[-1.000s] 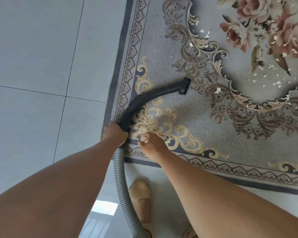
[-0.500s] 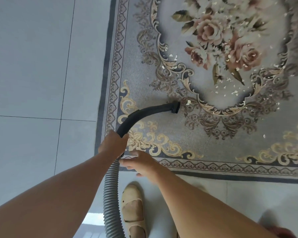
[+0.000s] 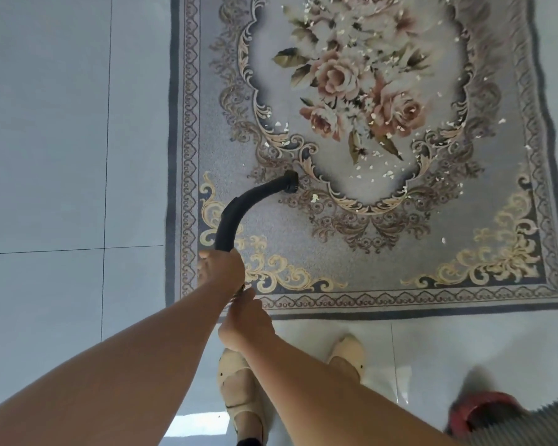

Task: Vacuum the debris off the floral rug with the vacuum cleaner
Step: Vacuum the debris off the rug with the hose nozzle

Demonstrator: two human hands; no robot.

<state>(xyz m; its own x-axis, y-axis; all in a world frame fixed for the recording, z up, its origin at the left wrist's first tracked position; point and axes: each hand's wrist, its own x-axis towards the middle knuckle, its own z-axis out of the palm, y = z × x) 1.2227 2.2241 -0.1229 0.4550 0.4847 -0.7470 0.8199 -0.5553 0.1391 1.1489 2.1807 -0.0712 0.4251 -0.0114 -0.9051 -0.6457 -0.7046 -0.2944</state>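
Left hand (image 3: pixel 221 268): fingers clenched round vacuum cleaner wand (image 3: pixel 236 217), above near-left corner of floral rug (image 3: pixel 271 226). Right hand (image 3: pixel 245 323) just behind; grasp hidden, cannot tell. Nozzle (image 3: pixel 290 181) near-left of rug centre; debris (image 3: pixel 372 164) mostly beyond. Risk: suction seizing pile and bunching rug, flakes scattering.

Left forearm (image 3: pixel 126 365) and right forearm (image 3: pixel 351 397) are both bare, right down to the left hand (image 3: pixel 221 268) and right hand (image 3: pixel 245 323). At six o'clock there's the left shoe (image 3: pixel 236 394), a cream flat with thin straps across the instep and something dark at the ankle. Toward five o'clock sits the matching right shoe (image 3: pixel 348 347), with a small dark dot on its side.
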